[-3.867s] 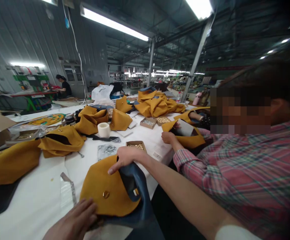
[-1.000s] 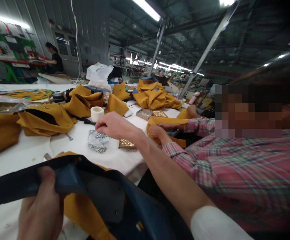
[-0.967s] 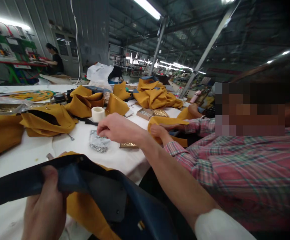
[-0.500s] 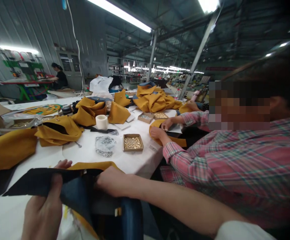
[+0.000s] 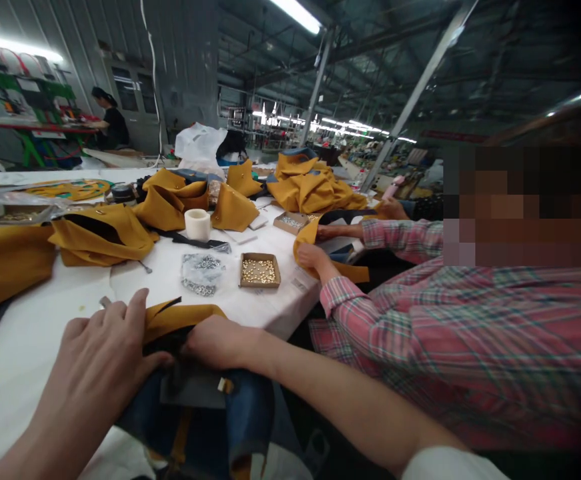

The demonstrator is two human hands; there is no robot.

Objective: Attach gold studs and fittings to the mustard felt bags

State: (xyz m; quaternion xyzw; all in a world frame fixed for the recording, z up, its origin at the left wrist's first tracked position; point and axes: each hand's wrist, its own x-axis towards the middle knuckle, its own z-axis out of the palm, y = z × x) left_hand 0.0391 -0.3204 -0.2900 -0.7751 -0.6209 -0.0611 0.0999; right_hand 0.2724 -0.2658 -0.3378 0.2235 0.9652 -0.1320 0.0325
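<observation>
A mustard-yellow bag piece with dark blue lining (image 5: 205,407) lies at the near edge of the white table (image 5: 35,333). My left hand (image 5: 100,353) presses flat on its left part, fingers spread over the dark lining. My right hand (image 5: 215,343) grips the bag's folded edge from the right, beside a small metal fitting. A small cardboard box of gold studs (image 5: 259,270) and a clear bag of silver hardware (image 5: 197,273) lie just beyond my hands.
A person in a pink plaid shirt (image 5: 445,327) sits close on my right, hands on a mustard piece (image 5: 330,257). Mustard bags (image 5: 100,233), a white tape roll (image 5: 197,224) and more stud boxes (image 5: 290,222) lie across the table. Another person works at the far left.
My right hand came back from the hardware bag to the bag piece. My left hand lowered the raised dark lining and now presses it down on the table.
</observation>
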